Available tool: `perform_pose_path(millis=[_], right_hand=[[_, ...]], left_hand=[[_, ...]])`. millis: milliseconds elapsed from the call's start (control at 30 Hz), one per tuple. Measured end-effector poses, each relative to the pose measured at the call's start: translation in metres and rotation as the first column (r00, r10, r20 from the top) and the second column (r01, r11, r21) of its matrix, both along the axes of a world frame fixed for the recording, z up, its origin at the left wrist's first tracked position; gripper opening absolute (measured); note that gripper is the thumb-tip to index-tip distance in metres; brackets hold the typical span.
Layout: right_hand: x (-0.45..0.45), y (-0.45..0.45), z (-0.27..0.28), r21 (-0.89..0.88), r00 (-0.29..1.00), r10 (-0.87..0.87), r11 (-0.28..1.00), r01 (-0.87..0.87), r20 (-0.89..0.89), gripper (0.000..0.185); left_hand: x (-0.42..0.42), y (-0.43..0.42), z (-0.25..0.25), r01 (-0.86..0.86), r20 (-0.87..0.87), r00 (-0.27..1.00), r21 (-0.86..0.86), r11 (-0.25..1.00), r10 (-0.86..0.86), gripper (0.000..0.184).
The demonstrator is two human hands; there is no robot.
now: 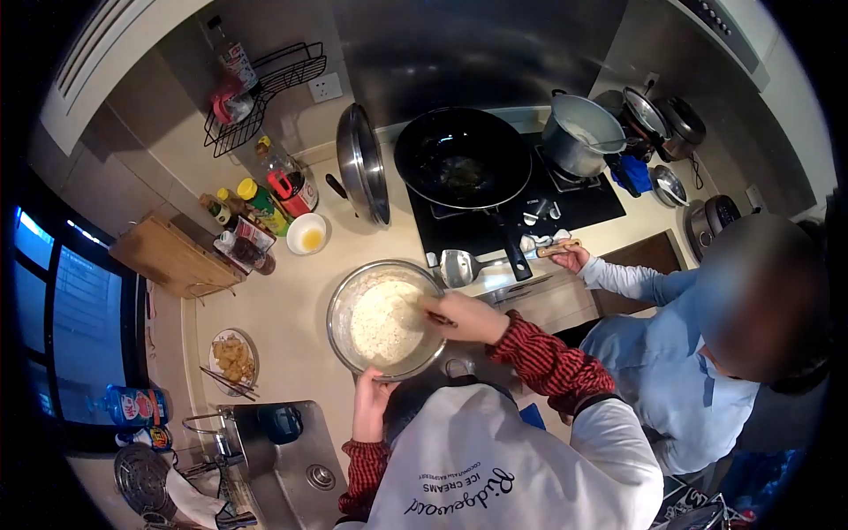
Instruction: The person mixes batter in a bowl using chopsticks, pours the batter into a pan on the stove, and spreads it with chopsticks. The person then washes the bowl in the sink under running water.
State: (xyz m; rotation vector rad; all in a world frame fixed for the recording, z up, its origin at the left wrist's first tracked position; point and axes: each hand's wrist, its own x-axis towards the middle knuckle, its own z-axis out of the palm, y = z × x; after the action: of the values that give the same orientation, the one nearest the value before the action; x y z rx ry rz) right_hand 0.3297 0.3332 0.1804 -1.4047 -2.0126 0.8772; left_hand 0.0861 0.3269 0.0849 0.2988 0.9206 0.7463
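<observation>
So the left grip [374,393] is closed on the near rim of the mixing bowl [338,322], which sits just ahead of it, and I'd guess that's to keep it from sliding around on the surface [283,305]. The right grip [470,318] is wrapped around a brown utensil [432,309] (too blurred to name) over the pale mixture [378,325], and the little white bowl [294,233] sits beyond both grips, probably parked there to stay out of the way.

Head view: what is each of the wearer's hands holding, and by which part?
The left hand holds the bowl by its near rim; the right hand grips a blurred utensil, exactly where is unclear.
</observation>
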Motion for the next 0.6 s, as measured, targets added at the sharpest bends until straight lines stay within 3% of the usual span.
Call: perform_pose_path(millis=[33,133,233,267,367,500,567,600], right_hand=[[-0.006,-0.002,0.005,-0.004,1.0,0.005,1.0,-0.005,0.003,0.016],[-0.042,-0.01,-0.007,0.003,0.956,0.27,0.962,-0.272,-0.115,0.016],[-0.049,0.011,-0.021,-0.153,0.968,0.166,0.969,-0.195,-0.187,0.02],[-0.045,0.019,-0.034,0.144,0.982,0.122,0.984,-0.101,-0.145,0.024],[-0.023,0.016,-0.013,0.075,0.999,0.015,0.997,-0.013,-0.029,0.019],[-0.051,-0.004,0.006,-0.063,0.983,0.178,0.982,-0.18,-0.032,0.012],[-0.067,0.003,-0.019,0.05,0.953,0.239,0.971,-0.233,-0.187,0.015],[-0.067,0.007,-0.029,0.021,0.96,0.16,0.987,-0.159,-0.229,0.016]], left_hand=[[-0.001,0.001,0.0,-0.021,-0.011,1.0,0.006,1.0,0.021,0.038],[-0.006,0.005,-0.015,0.004,0.021,1.0,0.026,1.0,-0.005,0.036],[-0.009,0.005,-0.009,0.019,-0.022,1.0,0.053,0.998,-0.018,0.034],[-0.013,0.007,-0.01,0.023,-0.023,0.999,0.052,0.998,-0.022,0.034],[-0.025,0.011,-0.015,0.026,-0.026,0.999,0.002,1.0,-0.026,0.036],[-0.024,0.012,-0.015,0.051,0.001,0.999,0.051,0.997,-0.051,0.032],[-0.024,0.012,-0.016,0.073,0.008,0.997,0.056,0.996,-0.074,0.03],[-0.025,0.011,-0.016,0.087,0.007,0.996,0.074,0.993,-0.088,0.031]])
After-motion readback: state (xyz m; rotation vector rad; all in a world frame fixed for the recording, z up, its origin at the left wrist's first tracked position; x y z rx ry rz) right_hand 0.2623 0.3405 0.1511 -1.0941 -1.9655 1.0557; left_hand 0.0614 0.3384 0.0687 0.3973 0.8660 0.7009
